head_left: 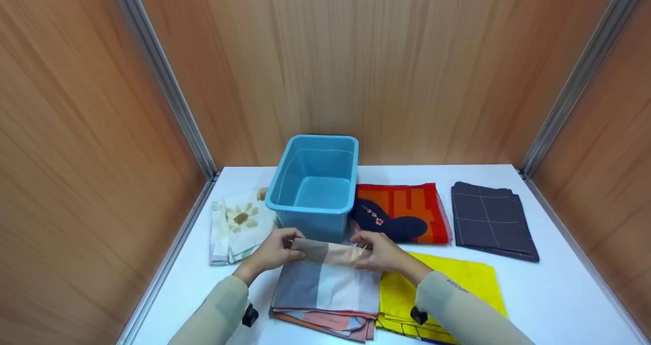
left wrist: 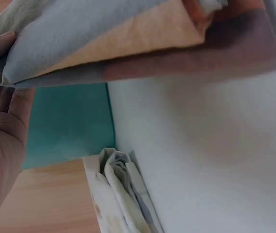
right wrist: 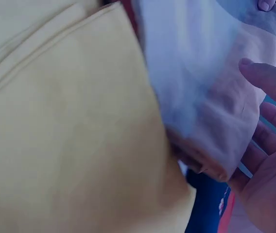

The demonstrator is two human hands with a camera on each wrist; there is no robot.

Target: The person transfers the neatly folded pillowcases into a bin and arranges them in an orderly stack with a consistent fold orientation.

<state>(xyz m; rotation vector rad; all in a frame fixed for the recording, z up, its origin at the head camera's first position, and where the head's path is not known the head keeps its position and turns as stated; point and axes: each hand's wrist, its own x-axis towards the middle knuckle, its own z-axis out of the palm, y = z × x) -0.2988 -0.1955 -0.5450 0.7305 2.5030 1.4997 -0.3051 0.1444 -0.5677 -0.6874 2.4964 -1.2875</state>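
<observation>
A folded plaid cloth (head_left: 328, 286) in grey, white and peach lies at the front middle, its far edge raised off the table. My left hand (head_left: 281, 252) pinches the far left corner, thumb on top and fingers beneath, as the left wrist view shows. At the far right corner is my right hand (head_left: 382, 252), gripping the edge with the thumb (right wrist: 264, 77) over the cloth and the fingers behind it. Just beyond both hands stands a blue plastic bin (head_left: 311, 210), with no cloth visible inside.
Left of the bin lies a folded white floral cloth (head_left: 254, 223). Right of it are a red and orange folded cloth (head_left: 432, 210) and a dark checked one (head_left: 491, 223). A yellow folded cloth (head_left: 457, 274) sits under the right forearm. Wooden panels (head_left: 407, 70) enclose the white table (head_left: 569, 299).
</observation>
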